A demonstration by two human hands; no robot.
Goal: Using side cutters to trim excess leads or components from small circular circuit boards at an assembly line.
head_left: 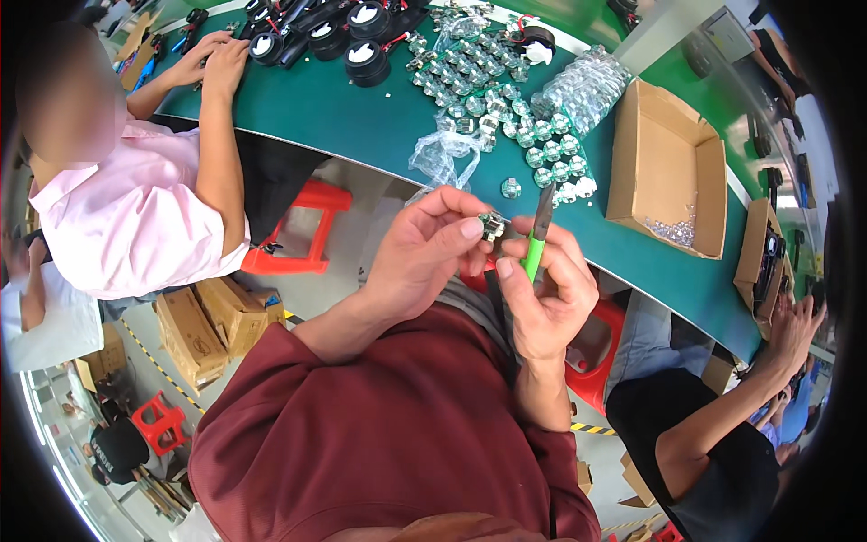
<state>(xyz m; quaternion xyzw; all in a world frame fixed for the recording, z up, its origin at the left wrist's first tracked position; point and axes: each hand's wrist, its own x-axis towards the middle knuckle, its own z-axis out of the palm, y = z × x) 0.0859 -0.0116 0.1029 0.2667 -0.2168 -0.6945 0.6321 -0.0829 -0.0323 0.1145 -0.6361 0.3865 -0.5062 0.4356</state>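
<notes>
Between thumb and fingers, my left hand (424, 242) pinches a small round circuit board (490, 228) with parts mounted on it. My right hand (549, 303) is closed around the bright green handle of a knife (535, 256), its dark blade pointing up and away from me. Both hands are close together in front of my chest, just off the near edge of the green table (361, 135). Beyond them a single round board (511, 188) lies near the edge, next to many similar boards (470, 81) spread over the table.
A crumpled clear plastic bag (447, 155) lies near the table edge. At right stands an open cardboard box (623, 167) holding small clear pieces. Black round units (366, 61) are grouped at the far left. Co-workers sit on both sides, one in a pink shirt (135, 217).
</notes>
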